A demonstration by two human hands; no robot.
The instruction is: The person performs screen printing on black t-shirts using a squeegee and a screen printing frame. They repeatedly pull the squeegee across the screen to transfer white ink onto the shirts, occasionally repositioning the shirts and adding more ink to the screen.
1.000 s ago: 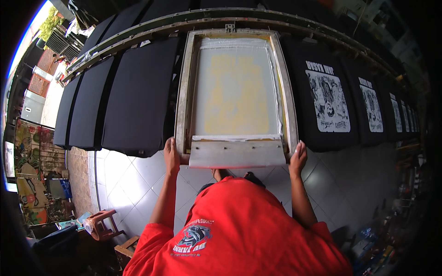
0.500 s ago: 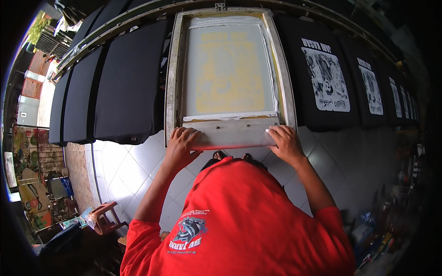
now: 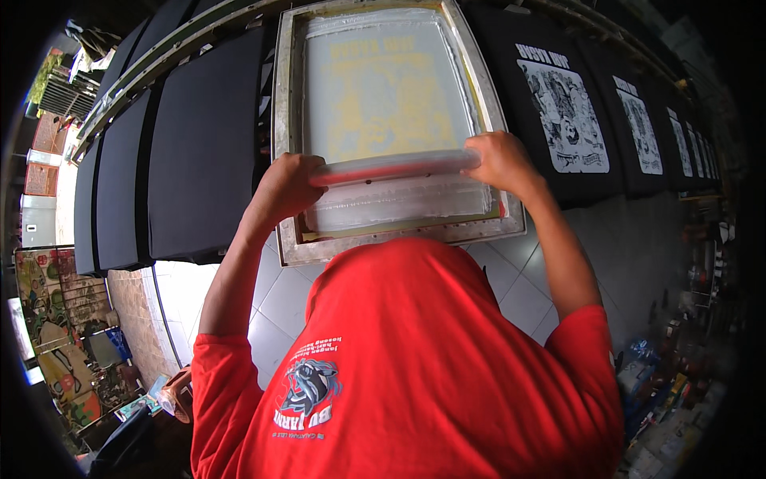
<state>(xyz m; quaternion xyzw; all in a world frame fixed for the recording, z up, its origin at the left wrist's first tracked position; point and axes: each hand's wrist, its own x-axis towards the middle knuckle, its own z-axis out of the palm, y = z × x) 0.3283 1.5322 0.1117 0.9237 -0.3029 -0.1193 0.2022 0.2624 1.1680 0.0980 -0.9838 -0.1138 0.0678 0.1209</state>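
Note:
A wide squeegee with a pale handle and a reddish strip lies crosswise over a screen-printing frame. Its left end is in my left hand, fingers curled round it. My right hand grips the other end, close to the frame's right rail. Beyond the squeegee, the grey mesh shows a yellowish mirrored design. A band of whitish ink lies on the near part of the screen. Whatever is under the frame is hidden.
Plain black fabric-covered boards stand in a row to the left. On the right, several black boards carry a white print. A rail runs behind the left ones. Tiled floor lies below; bottles and clutter sit at lower right.
Both hands and the squeegee have moved away from me, from the frame's near end to around mid-screen. The near end with its whitish ink now shows. My view has also shifted somewhat.

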